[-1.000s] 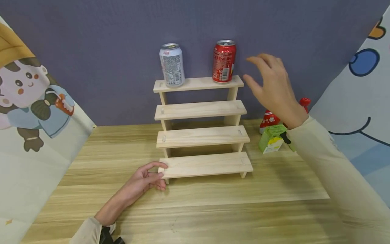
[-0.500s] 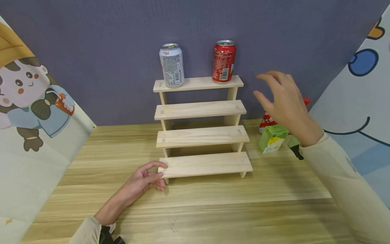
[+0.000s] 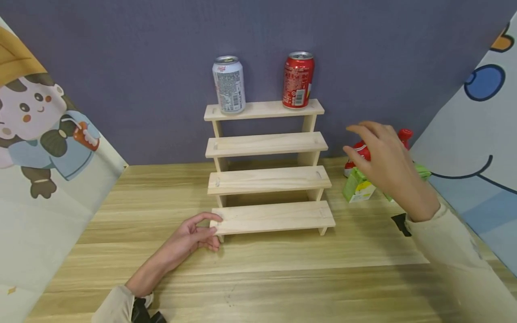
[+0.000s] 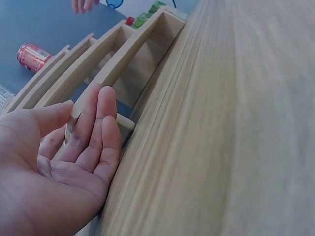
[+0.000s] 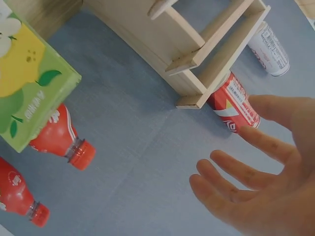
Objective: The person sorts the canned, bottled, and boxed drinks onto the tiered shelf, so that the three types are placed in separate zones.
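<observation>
My left hand [image 3: 187, 240] grips the left end of the lowest step on a pale four-tier wooden display stand [image 3: 272, 218]. In the left wrist view, the thumb lies on one side of the board [image 4: 110, 66] and fingers on the other. On the top step stand a white soda can [image 3: 229, 87] at left and a red cola can [image 3: 298, 83] at right, both upright. My right hand [image 3: 387, 166] hangs in the air right of the stand, fingers spread and holding nothing. Below and behind it are a green drink carton [image 3: 357, 185] and a red-labelled bottle [image 3: 362, 150].
A second red-capped bottle [image 3: 405, 133] and another green carton [image 3: 422, 171] are partly hidden behind my right hand. A dark blue wall [image 3: 161, 89] rises behind the stand. Cartoon-printed panels [image 3: 60, 148] close in both sides of the wooden table [image 3: 258, 287].
My right hand has moved down and to the right, away from the red cola can and over the cartons and bottles. My left hand has stayed on the stand.
</observation>
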`<state>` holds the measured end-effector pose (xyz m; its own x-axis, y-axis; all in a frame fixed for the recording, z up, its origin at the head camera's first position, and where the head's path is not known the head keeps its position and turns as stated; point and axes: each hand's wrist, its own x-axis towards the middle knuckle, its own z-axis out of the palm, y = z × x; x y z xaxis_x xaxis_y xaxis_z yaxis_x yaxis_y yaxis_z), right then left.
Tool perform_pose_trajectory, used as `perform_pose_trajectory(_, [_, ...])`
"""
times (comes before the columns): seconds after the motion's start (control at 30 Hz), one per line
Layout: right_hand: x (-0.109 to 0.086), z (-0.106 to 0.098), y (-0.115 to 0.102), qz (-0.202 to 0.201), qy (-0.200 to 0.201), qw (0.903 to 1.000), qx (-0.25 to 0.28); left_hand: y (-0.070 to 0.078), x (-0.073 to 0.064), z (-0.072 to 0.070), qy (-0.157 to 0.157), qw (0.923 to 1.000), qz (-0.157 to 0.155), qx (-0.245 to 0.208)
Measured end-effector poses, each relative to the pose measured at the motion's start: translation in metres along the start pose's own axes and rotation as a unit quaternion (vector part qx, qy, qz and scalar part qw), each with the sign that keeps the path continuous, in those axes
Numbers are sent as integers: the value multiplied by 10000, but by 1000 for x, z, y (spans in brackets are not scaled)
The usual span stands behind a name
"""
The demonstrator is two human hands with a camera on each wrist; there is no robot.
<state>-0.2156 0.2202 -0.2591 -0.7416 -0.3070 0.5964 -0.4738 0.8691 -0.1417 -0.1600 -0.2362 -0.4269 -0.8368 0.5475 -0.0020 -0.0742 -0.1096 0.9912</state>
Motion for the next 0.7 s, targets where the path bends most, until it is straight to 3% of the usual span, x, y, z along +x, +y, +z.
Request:
perform_pose_trajectory(0.3, [-16, 10, 1, 193, -247, 9995, -35, 0, -1, -1, 50, 10000, -62, 34])
perform_pose_trajectory(0.7, [-37, 28, 25, 331, -387, 9987, -13, 2, 0, 0, -26, 10000, 50, 51])
